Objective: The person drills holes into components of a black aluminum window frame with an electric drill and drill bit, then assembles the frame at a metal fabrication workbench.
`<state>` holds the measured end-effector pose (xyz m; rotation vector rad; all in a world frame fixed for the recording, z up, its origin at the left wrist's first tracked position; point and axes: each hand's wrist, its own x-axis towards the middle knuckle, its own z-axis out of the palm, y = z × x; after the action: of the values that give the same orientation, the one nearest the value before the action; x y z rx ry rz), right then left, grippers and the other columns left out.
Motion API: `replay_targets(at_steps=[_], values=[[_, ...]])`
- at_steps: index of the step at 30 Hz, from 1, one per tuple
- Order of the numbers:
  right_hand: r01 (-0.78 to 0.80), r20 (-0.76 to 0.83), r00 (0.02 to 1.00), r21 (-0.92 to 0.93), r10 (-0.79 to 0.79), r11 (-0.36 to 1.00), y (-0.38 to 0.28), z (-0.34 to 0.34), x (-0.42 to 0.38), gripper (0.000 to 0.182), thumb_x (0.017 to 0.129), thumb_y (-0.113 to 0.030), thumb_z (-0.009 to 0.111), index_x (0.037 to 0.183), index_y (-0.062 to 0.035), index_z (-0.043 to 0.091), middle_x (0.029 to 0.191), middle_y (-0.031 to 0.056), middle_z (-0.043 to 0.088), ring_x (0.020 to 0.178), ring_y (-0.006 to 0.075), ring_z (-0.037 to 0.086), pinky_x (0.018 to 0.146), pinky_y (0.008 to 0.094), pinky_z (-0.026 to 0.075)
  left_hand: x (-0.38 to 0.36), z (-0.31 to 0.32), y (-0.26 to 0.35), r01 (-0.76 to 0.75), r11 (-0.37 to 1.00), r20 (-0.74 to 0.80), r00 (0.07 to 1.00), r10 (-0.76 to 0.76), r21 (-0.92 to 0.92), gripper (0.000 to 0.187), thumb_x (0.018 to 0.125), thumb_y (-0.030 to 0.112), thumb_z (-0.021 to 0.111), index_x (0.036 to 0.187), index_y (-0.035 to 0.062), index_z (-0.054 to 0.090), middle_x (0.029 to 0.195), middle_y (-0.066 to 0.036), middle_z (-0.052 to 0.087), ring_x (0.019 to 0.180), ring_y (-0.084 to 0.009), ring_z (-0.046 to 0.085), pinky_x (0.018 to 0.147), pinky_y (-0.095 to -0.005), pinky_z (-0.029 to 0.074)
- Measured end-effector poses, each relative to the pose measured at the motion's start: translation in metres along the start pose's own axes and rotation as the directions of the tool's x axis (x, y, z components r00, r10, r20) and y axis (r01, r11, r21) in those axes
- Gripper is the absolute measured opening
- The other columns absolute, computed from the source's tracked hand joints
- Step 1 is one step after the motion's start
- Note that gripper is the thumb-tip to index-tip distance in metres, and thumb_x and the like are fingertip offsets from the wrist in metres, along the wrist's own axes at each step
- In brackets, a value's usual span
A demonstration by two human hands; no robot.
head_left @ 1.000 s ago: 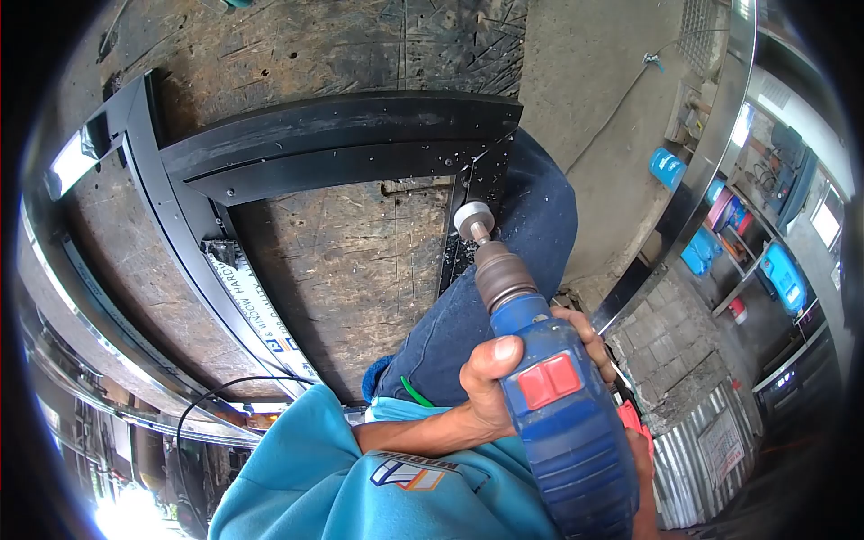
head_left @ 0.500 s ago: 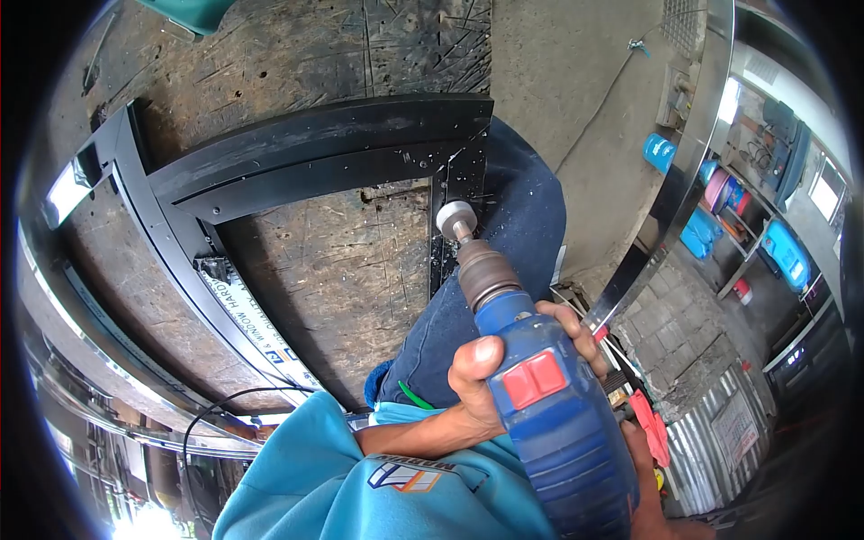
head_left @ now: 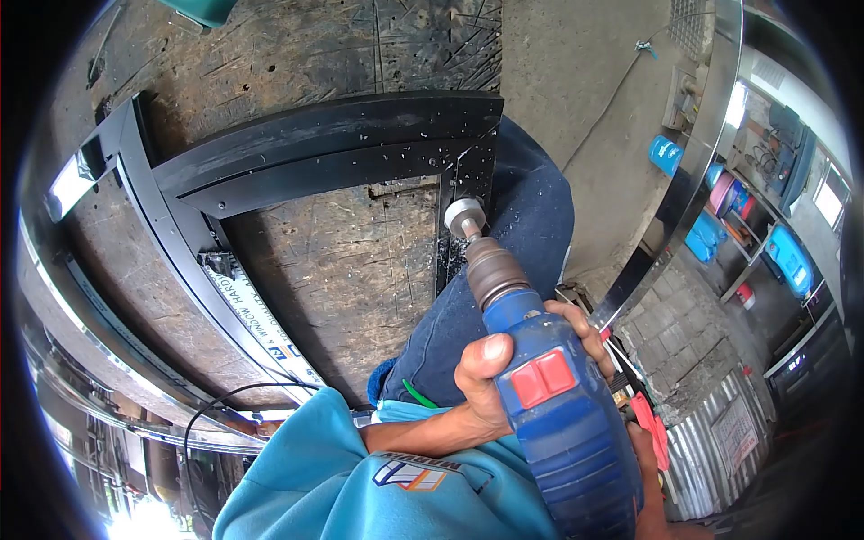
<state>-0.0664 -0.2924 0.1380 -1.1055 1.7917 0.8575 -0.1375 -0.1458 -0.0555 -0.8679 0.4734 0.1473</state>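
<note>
A blue power drill (head_left: 576, 432) with a red switch on top points up and away from me. Its dark chuck (head_left: 496, 273) carries a short round bit with a pale face (head_left: 465, 216), perhaps a hole saw. The bit is over the corner of a black metal frame (head_left: 360, 162) and seems to touch it. My left hand (head_left: 486, 382) is closed around the drill's front body, thumb on the near side, fingertips on the far side. My right hand (head_left: 646, 468) grips the rear from below, mostly hidden by the drill body. Pale shavings dot the frame and my jeans (head_left: 531, 198).
The frame rests on a scarred wooden bench (head_left: 333, 261). A labelled profile strip (head_left: 256, 315) and long shiny bars lie at left. A black cable (head_left: 193, 418) loops lower left. Right are a long metal bar (head_left: 670, 193), concrete floor (head_left: 603, 180), and blue containers (head_left: 787, 256).
The view has shifted slightly, so everything appears a little further right. Both hands keep their hold on the drill, and the bit stays at the same frame corner.
</note>
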Motion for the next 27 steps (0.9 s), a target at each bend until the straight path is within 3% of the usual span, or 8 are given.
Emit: replay_targets(at_steps=[4, 6, 15, 25, 27], values=[[0.046, -0.042, 0.998, -0.024, -0.047, 0.999, -0.002, -0.011, 0.000, 0.089, 0.083, -0.018, 0.067, 0.148, -0.0078, 0.007, 0.131, 0.0268, 0.044, 0.111, 0.0379, 0.053, 0.095, 0.0425, 0.042, -0.002, 0.003, 0.000, 0.011, 0.999, -0.031, 0.999, -0.013, -0.040, 0.069, 0.066, 0.046, 0.064, 0.112, -0.0027, 0.049, 0.098, -0.020, 0.057, 0.094, -0.0367, 0.060, 0.080, -0.0484, 0.052], [0.084, -0.008, 0.996, -0.094, -0.085, 0.992, -0.002, 0.003, 0.004, 0.085, 0.085, -0.021, 0.066, 0.147, -0.0054, 0.010, 0.128, 0.0217, 0.048, 0.108, 0.0318, 0.054, 0.094, 0.0389, 0.043, -0.001, 0.004, 0.000, 0.011, 0.999, -0.034, 0.999, -0.012, -0.042, 0.069, 0.066, 0.046, 0.064, 0.112, -0.0027, 0.049, 0.098, -0.020, 0.057, 0.094, -0.0367, 0.060, 0.080, -0.0485, 0.052], [0.147, 0.036, 0.989, -0.302, -0.143, 0.942, -0.015, -0.011, 0.009, 0.084, 0.085, -0.021, 0.065, 0.147, -0.0049, 0.011, 0.127, 0.0206, 0.049, 0.107, 0.0306, 0.054, 0.093, 0.0381, 0.043, -0.001, 0.005, -0.003, -0.019, 0.995, -0.050, 0.999, 0.015, -0.097, 0.068, 0.066, 0.045, 0.065, 0.112, -0.0025, 0.050, 0.098, -0.019, 0.058, 0.093, -0.0349, 0.061, 0.082, -0.0473, 0.051], [0.204, 0.111, 0.979, -0.587, -0.172, 0.783, -0.020, 0.007, 0.003, 0.082, 0.085, -0.022, 0.065, 0.146, -0.0042, 0.013, 0.125, 0.0192, 0.050, 0.106, 0.0291, 0.054, 0.093, 0.0372, 0.043, -0.006, 0.011, 0.001, 0.000, 1.000, -0.100, 0.995, -0.001, -0.016, 0.063, 0.071, 0.041, 0.063, 0.114, -0.0028, 0.050, 0.099, -0.019, 0.059, 0.093, -0.0306, 0.061, 0.083, -0.0428, 0.051], [0.213, 0.124, 0.977, -0.644, -0.174, 0.735, -0.022, 0.015, 0.002, 0.082, 0.085, -0.023, 0.065, 0.146, -0.0041, 0.013, 0.125, 0.0190, 0.050, 0.105, 0.0288, 0.054, 0.093, 0.0370, 0.043, -0.006, 0.011, 0.002, 0.059, 0.992, -0.196, 0.980, -0.036, 0.112, 0.071, 0.066, 0.052, 0.062, 0.113, -0.0014, 0.051, 0.099, -0.019, 0.058, 0.093, -0.0342, 0.060, 0.083, -0.0458, 0.049]])
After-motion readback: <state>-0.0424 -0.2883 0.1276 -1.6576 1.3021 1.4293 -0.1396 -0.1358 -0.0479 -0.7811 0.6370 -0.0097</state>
